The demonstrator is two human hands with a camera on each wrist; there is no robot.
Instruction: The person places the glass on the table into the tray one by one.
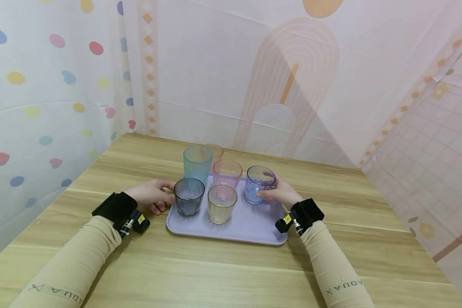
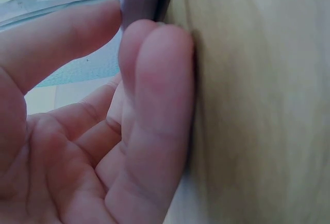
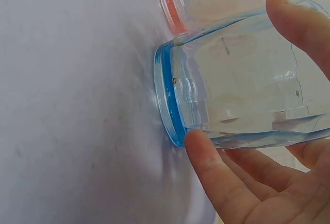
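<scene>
My right hand point(image 1: 282, 193) holds the blue cup point(image 1: 259, 184), which stands upright on the lavender tray point(image 1: 254, 222) near the tray's right edge. The grip is a curl round the cup: in the right wrist view the thumb point(image 3: 216, 172) presses the wall just above the cup's base and a finger point(image 3: 304, 28) lies across the opposite side. The cup's base rests on the tray surface.

My left hand point(image 1: 153, 195) is at the tray's left edge, beside the grey cup point(image 1: 189, 196). In the left wrist view its fingers point(image 2: 154, 105) lie curled against the table point(image 1: 223, 273), with the fingertips at the tray's rim and the thumb above it. I cannot tell for certain whether this grip pinches the rim or only touches it.

The tray lies on the table, nearer its far edge than its near edge. It also carries a yellow cup point(image 1: 222, 203) at the front centre, a pink cup point(image 1: 227, 174) behind that, a tall teal cup point(image 1: 197, 164) at the back left, and a pale peach cup point(image 1: 214, 152) furthest back. All the cups stand upright.
</scene>
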